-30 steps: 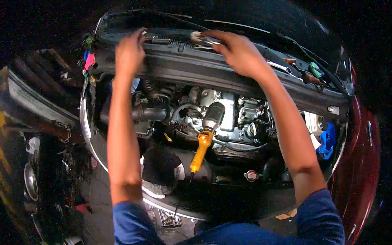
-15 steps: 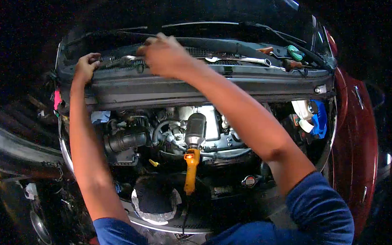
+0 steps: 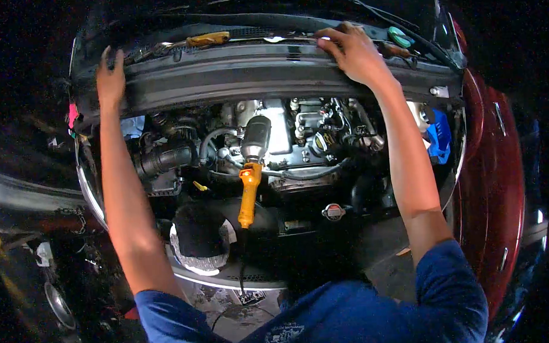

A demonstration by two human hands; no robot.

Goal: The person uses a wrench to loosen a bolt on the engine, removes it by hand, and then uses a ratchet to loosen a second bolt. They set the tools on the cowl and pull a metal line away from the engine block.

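Observation:
My left hand (image 3: 110,80) is at the left end of the cowl, fingers raised and apart, holding nothing. Beside it lie metal tools, with a yellow-orange handle (image 3: 208,39) further right. My right hand (image 3: 360,56) is over the right part of the tool row, thumb and forefinger apart; it hides part of the tools beneath it. A silver wrench (image 3: 275,39) lies to its left. A brown-orange handle (image 3: 396,50) and a green round object (image 3: 401,37) are close by on its right.
A yellow-handled work light (image 3: 249,193) shines over the engine (image 3: 279,126). A dark cap-like object with a reflective rim (image 3: 199,237) rests at the front. Blue material (image 3: 439,138) is at the right of the bay. A red car (image 3: 492,182) stands alongside.
My right hand has moved right along the cowl, uncovering the yellow-orange handle at left. My left hand's fingers have straightened upward. The camera view has shifted, placing the engine bay higher.

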